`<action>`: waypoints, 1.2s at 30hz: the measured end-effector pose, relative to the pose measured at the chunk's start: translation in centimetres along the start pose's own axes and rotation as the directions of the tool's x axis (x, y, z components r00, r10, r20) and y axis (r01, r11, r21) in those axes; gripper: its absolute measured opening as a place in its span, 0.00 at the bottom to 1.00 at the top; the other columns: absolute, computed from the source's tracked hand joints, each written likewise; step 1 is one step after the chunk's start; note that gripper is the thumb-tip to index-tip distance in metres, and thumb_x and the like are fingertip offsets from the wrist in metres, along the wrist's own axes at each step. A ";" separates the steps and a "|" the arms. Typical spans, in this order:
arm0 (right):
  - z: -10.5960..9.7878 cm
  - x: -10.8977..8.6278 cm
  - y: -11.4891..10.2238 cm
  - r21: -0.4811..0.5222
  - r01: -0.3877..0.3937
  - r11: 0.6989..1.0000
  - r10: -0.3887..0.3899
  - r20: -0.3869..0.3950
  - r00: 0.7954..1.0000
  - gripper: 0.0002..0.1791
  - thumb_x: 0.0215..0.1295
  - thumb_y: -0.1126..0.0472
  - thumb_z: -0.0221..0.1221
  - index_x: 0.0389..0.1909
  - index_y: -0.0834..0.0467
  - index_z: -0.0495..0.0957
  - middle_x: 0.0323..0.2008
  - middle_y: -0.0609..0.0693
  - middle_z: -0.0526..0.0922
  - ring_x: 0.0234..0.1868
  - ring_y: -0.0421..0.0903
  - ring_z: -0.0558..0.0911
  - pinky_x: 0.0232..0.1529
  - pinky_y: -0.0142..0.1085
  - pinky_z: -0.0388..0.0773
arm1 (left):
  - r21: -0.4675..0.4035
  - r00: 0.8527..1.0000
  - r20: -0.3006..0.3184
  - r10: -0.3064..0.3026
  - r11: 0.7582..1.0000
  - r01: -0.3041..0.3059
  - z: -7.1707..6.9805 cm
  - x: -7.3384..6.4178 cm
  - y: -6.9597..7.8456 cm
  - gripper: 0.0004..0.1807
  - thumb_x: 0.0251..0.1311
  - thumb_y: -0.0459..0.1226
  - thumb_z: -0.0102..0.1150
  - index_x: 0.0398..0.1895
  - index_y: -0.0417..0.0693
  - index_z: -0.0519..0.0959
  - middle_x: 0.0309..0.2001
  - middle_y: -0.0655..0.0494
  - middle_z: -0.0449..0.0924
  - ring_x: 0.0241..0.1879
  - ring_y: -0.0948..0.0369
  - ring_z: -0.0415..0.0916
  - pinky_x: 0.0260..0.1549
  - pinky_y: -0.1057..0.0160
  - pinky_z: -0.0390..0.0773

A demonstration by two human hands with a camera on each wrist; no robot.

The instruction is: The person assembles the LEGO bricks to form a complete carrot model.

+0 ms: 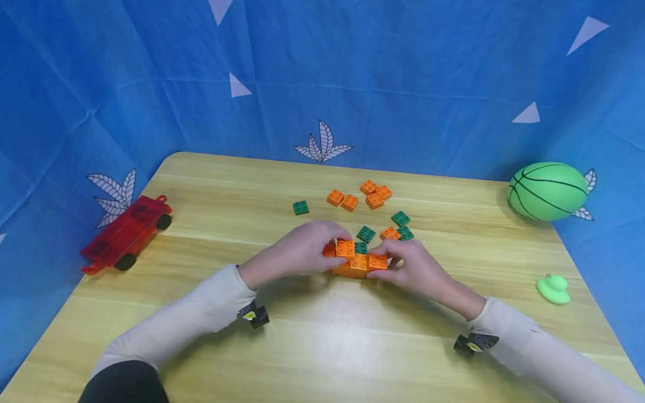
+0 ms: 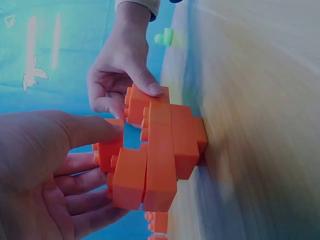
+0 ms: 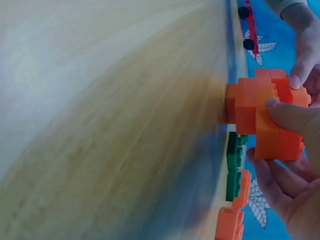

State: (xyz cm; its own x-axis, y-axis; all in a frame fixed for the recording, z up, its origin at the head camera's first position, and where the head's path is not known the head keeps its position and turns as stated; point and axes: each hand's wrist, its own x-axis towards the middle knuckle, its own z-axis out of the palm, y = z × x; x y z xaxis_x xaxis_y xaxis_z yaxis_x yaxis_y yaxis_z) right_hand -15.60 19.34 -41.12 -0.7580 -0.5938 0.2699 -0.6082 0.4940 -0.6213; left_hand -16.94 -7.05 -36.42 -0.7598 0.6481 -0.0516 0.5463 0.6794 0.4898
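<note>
A stepped build of orange toy bricks [image 1: 357, 272] stands on the table, narrow at its base and wider above. My left hand [image 1: 307, 249] pinches a single orange brick [image 2: 111, 145] between thumb and fingers. That brick is over the build's upper row, beside another raised orange brick [image 2: 131, 179] at the left end. My right hand [image 1: 420, 268] grips the brick at the build's right end [image 1: 377, 262], thumb on the near side and fingers behind. In the right wrist view, the right thumb presses on the orange side face [image 3: 267, 125].
Behind the build lie several loose orange bricks [image 1: 350, 202] and several green ones [image 1: 366, 234]. A red wheeled toy wagon [image 1: 128, 232] stands at the left edge. To the right are a green ball [image 1: 547, 191] and a small light-green toy [image 1: 553, 289]. A blue curtain [image 1: 403, 84] hangs behind.
</note>
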 end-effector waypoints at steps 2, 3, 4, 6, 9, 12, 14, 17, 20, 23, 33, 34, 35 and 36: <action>0.1 -0.1 0.1 0.007 0.016 1.000 -0.016 -0.008 1.000 0.19 0.51 0.63 0.78 0.45 0.55 0.87 0.42 0.50 0.92 0.37 0.41 0.89 0.33 0.34 0.86 | 0.018 1.000 0.006 -0.007 1.000 0.007 0.1 -0.1 0.1 0.23 0.64 0.45 0.70 0.62 0.51 0.82 0.61 0.55 0.83 0.59 0.58 0.79 0.62 0.57 0.78; 0.1 -0.1 0.2 0.007 0.025 1.000 -0.025 -0.011 1.000 0.19 0.51 0.63 0.78 0.45 0.56 0.88 0.42 0.50 0.92 0.37 0.41 0.89 0.33 0.34 0.86 | 0.025 1.000 0.008 -0.014 1.000 0.014 0.2 -0.2 0.1 0.24 0.63 0.45 0.70 0.62 0.51 0.82 0.62 0.55 0.83 0.61 0.57 0.79 0.63 0.56 0.78; 0.1 -0.1 0.2 0.007 0.032 0.999 -0.032 -0.014 0.999 0.19 0.51 0.63 0.78 0.46 0.56 0.88 0.42 0.50 0.92 0.37 0.41 0.89 0.33 0.34 0.86 | 0.031 1.000 0.009 -0.021 0.999 0.021 0.3 -0.2 0.1 0.24 0.63 0.45 0.70 0.62 0.51 0.82 0.62 0.55 0.83 0.62 0.56 0.78 0.64 0.55 0.77; 0.1 0.0 0.2 0.002 0.048 0.999 -0.048 -0.019 0.999 0.19 0.51 0.63 0.78 0.46 0.57 0.88 0.42 0.50 0.92 0.37 0.42 0.89 0.32 0.34 0.86 | 0.044 1.000 0.009 -0.030 0.999 0.030 0.4 -0.3 0.2 0.24 0.63 0.44 0.70 0.61 0.51 0.82 0.61 0.54 0.83 0.63 0.55 0.79 0.64 0.53 0.78; 0.0 0.2 0.1 -0.006 0.064 0.998 -0.064 -0.020 0.998 0.19 0.51 0.63 0.78 0.46 0.57 0.88 0.42 0.50 0.92 0.37 0.42 0.89 0.31 0.33 0.86 | 0.065 0.999 0.001 -0.039 0.997 0.039 0.5 -0.5 0.4 0.23 0.63 0.44 0.71 0.60 0.51 0.83 0.59 0.54 0.84 0.59 0.56 0.81 0.58 0.53 0.80; -0.1 0.3 0.1 -0.013 0.073 0.997 -0.074 -0.011 0.997 0.19 0.51 0.62 0.78 0.45 0.57 0.88 0.42 0.51 0.92 0.36 0.42 0.89 0.30 0.33 0.85 | 0.077 0.999 -0.005 -0.036 0.996 0.037 0.6 -0.5 0.5 0.22 0.63 0.43 0.71 0.59 0.50 0.84 0.56 0.54 0.86 0.53 0.57 0.82 0.51 0.56 0.81; -0.1 0.3 0.1 -0.017 0.074 0.997 -0.074 -0.007 0.997 0.19 0.51 0.62 0.78 0.45 0.57 0.88 0.42 0.51 0.92 0.36 0.42 0.89 0.30 0.32 0.85 | 0.083 0.999 -0.004 -0.035 0.996 0.035 0.7 -0.5 0.6 0.21 0.63 0.43 0.71 0.59 0.50 0.84 0.55 0.54 0.86 0.52 0.58 0.82 0.50 0.57 0.82; -0.1 0.3 0.1 -0.020 0.074 0.997 -0.074 -0.009 0.997 0.19 0.51 0.62 0.78 0.45 0.58 0.88 0.42 0.51 0.92 0.35 0.42 0.89 0.30 0.31 0.84 | 0.093 0.999 0.000 -0.034 0.995 0.034 0.8 -0.5 0.7 0.22 0.63 0.43 0.71 0.59 0.50 0.84 0.55 0.53 0.86 0.53 0.58 0.82 0.52 0.56 0.82; -0.2 0.2 0.2 -0.021 0.074 0.997 -0.074 -0.012 0.997 0.19 0.51 0.62 0.78 0.45 0.58 0.88 0.42 0.51 0.92 0.36 0.42 0.89 0.29 0.30 0.84 | 0.099 0.999 0.007 -0.035 0.994 0.034 0.8 -0.4 0.8 0.22 0.64 0.43 0.71 0.60 0.50 0.83 0.56 0.53 0.85 0.54 0.57 0.82 0.54 0.56 0.82; -0.1 0.1 0.3 -0.019 0.079 0.997 -0.079 -0.012 0.997 0.19 0.51 0.62 0.78 0.45 0.58 0.88 0.42 0.52 0.92 0.36 0.42 0.89 0.29 0.30 0.84 | 0.100 0.999 0.016 -0.030 0.995 0.028 0.8 -0.3 0.8 0.22 0.64 0.42 0.70 0.60 0.48 0.83 0.55 0.52 0.85 0.53 0.58 0.81 0.54 0.57 0.81; -0.2 0.1 0.6 -0.006 0.088 0.996 -0.088 -0.017 0.996 0.19 0.51 0.62 0.78 0.45 0.58 0.88 0.43 0.52 0.92 0.37 0.42 0.90 0.29 0.30 0.84 | 0.111 0.999 0.040 -0.005 0.994 0.001 0.7 -0.1 1.0 0.20 0.65 0.40 0.69 0.59 0.45 0.83 0.54 0.51 0.86 0.51 0.58 0.82 0.54 0.58 0.81; -0.2 0.1 0.6 -0.006 0.086 0.996 -0.087 -0.017 0.996 0.18 0.51 0.63 0.78 0.45 0.57 0.88 0.43 0.52 0.92 0.37 0.42 0.90 0.29 0.30 0.84 | 0.113 0.999 0.041 -0.005 0.994 0.000 0.7 -0.1 1.0 0.20 0.65 0.40 0.69 0.59 0.45 0.83 0.54 0.51 0.86 0.51 0.58 0.82 0.53 0.58 0.81; -0.2 0.1 0.6 -0.005 0.085 0.996 -0.085 -0.017 0.996 0.18 0.51 0.62 0.78 0.45 0.57 0.88 0.43 0.52 0.92 0.37 0.42 0.90 0.29 0.30 0.84 | 0.117 0.999 0.042 -0.003 0.993 -0.002 0.7 0.0 1.0 0.20 0.65 0.40 0.69 0.59 0.45 0.83 0.52 0.51 0.87 0.49 0.58 0.81 0.52 0.59 0.81; -0.2 0.1 0.6 -0.004 0.083 0.997 -0.083 -0.017 0.996 0.18 0.51 0.62 0.78 0.45 0.57 0.88 0.43 0.52 0.92 0.37 0.43 0.90 0.29 0.30 0.84 | 0.121 0.999 0.041 -0.002 0.993 -0.003 0.6 0.0 1.1 0.19 0.65 0.40 0.69 0.58 0.45 0.83 0.52 0.51 0.87 0.47 0.59 0.81 0.50 0.59 0.80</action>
State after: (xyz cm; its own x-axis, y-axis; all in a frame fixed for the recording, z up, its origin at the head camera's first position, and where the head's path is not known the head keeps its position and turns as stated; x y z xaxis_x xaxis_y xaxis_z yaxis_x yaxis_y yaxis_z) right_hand -16.08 19.70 -41.32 -0.7084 -0.6222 0.3331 -0.6703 0.4455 -0.5934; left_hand -16.11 -6.12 -36.45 -0.7459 0.6601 -0.0885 0.5868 0.7143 0.3814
